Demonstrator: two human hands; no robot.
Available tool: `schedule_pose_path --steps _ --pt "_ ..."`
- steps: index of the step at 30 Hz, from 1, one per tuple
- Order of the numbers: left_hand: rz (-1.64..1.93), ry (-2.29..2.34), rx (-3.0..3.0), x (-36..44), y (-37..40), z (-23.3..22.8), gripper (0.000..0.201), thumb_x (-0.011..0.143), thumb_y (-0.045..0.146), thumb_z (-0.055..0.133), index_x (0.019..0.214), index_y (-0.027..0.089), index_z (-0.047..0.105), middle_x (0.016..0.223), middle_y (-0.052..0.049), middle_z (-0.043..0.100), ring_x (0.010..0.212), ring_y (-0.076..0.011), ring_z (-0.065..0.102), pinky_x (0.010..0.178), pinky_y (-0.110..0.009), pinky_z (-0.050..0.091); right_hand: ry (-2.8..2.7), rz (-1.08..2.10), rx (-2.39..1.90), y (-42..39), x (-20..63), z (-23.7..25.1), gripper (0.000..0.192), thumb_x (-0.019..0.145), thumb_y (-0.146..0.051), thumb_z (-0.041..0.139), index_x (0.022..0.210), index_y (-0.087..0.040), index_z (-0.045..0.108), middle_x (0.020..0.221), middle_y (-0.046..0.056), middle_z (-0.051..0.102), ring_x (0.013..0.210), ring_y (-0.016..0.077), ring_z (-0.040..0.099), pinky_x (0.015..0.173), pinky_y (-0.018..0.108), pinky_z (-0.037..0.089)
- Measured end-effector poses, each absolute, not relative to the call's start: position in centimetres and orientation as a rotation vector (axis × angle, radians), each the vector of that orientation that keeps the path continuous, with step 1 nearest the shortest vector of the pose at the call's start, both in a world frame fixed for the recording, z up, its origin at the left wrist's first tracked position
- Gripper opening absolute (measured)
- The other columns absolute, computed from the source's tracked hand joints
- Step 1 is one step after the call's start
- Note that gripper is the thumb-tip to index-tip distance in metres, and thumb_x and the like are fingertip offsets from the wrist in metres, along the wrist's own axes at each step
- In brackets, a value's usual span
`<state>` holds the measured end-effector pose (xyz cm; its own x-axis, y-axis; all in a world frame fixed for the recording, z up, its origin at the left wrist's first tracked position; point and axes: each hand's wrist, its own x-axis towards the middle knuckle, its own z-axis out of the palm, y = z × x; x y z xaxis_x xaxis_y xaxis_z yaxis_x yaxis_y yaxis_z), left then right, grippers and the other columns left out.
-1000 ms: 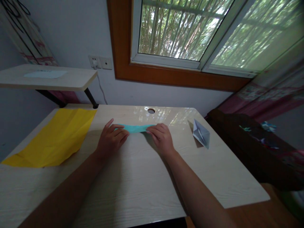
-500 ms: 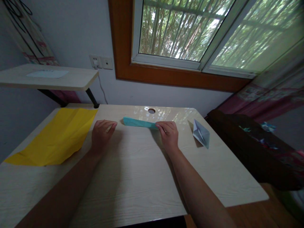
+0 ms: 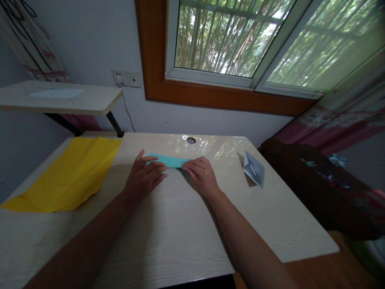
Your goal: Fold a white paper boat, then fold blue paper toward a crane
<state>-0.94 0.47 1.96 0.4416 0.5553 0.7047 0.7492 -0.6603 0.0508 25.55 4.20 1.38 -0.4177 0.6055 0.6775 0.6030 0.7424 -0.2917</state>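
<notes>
Here both hands lie flat on a narrow teal paper strip (image 3: 170,160) near the far middle of the table (image 3: 168,233). The left hand (image 3: 144,176) presses its spread fingers on the strip's left end; the right hand (image 3: 201,173) covers the right end with fingers curled down, neither pinching nor lifting it. The strip looks folded, thin and very light, so it would likely slide on the glossy top and crease at a touch; the ends, or the long folded edge, seem the best places to take hold. A yellow sheet (image 3: 69,172) lies well apart to the left, and a folded grey paper boat (image 3: 254,169) sits to the right.
</notes>
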Motion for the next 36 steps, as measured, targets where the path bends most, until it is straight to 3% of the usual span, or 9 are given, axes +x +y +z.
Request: schedule_pose_path --steps 6,22,36 --pt "-0.926 -1.142 -2.524 -0.3 0.4 1.7 0.018 0.092 0.023 0.066 0.107 0.032 0.071 0.098 0.001 0.076 0.119 -0.025 0.061 0.123 -0.066 0.018 -2.234 0.009 -0.825 3.5 24.4 1.6 0.012 0.096 -0.03 0.065 0.099 -0.027 0.077 0.099 0.002 0.078 0.09 0.0205 0.063 0.087 0.041 0.045" --pt "-0.931 -1.079 -2.487 -0.3 0.3 2.1 0.017 0.089 0.017 0.065 0.096 0.03 0.072 0.089 0.003 0.076 0.113 -0.0234 0.065 0.121 -0.06 0.029 -2.314 -0.071 -0.738 2.4 23.5 2.6 0.012 0.096 -0.029 0.065 0.095 -0.027 0.076 0.094 0.002 0.078 0.087 0.0198 0.062 0.085 0.041 0.045" --pt "-1.029 -1.295 -2.332 -2.0 1.2 1.7 0.01 0.09 0.02 0.065 0.095 0.025 0.073 0.091 -0.001 0.076 0.106 -0.0252 0.066 0.116 -0.056 0.036 -1.935 -0.031 -0.924 4.0 26.0 2.3 0.011 0.095 -0.022 0.064 0.092 -0.023 0.075 0.088 0.005 0.077 0.081 0.021 0.066 0.077 0.04 0.051"
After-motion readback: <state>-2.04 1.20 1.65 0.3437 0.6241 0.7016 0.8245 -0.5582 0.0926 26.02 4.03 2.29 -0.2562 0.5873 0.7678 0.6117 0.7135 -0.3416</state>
